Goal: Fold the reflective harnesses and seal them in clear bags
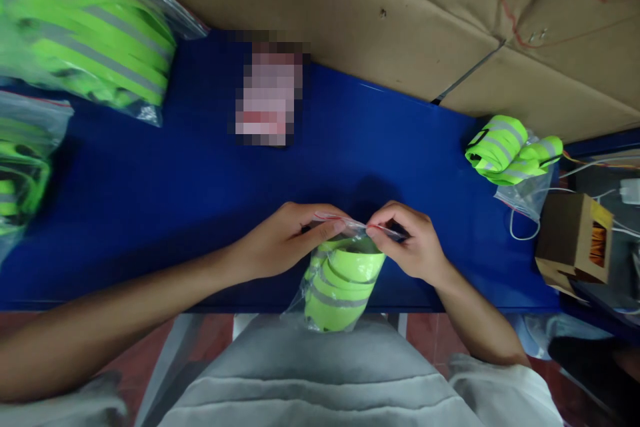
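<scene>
A clear plastic bag (300, 300) with a red-lined top hangs at the table's front edge, close to my body. Rolled neon-green bands with grey stripes (343, 287) fill it. My left hand (295, 237) pinches the left part of the bag's top edge between thumb and fingers. At the right end of that edge, my right hand (413, 240) grips the plastic between thumb and forefinger. Both hands are above the green rolls, a short distance apart.
Large bags of green bands (110, 40) lie on the blue table (200, 147) at left. A pixelated object (270, 97) sits behind my hands. At right are green rolls (500, 147) on a bag and an open cardboard box (570, 233). Brown cardboard (350, 13) borders the back.
</scene>
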`<move>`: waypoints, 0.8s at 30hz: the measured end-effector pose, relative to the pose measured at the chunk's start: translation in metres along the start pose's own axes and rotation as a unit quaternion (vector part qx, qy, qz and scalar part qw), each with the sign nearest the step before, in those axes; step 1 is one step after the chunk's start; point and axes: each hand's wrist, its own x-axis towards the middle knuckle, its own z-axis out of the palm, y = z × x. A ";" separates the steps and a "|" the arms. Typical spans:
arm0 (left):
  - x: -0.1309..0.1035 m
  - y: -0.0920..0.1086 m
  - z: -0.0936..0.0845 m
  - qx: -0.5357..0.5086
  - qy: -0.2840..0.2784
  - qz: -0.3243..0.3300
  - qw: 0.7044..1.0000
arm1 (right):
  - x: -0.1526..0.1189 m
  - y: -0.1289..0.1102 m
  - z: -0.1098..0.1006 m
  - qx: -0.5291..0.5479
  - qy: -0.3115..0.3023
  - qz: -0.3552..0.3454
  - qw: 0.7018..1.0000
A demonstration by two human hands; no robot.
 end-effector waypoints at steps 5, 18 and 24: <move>0.000 0.000 0.000 0.003 -0.007 0.004 1.000 | -0.002 0.000 0.000 -0.010 -0.009 -0.003 1.000; 0.000 0.000 0.000 0.010 -0.009 0.019 1.000 | -0.001 0.000 0.001 0.008 -0.009 -0.020 1.000; 0.001 0.001 0.000 0.012 -0.013 0.020 1.000 | -0.003 -0.002 0.001 0.009 -0.005 -0.019 1.000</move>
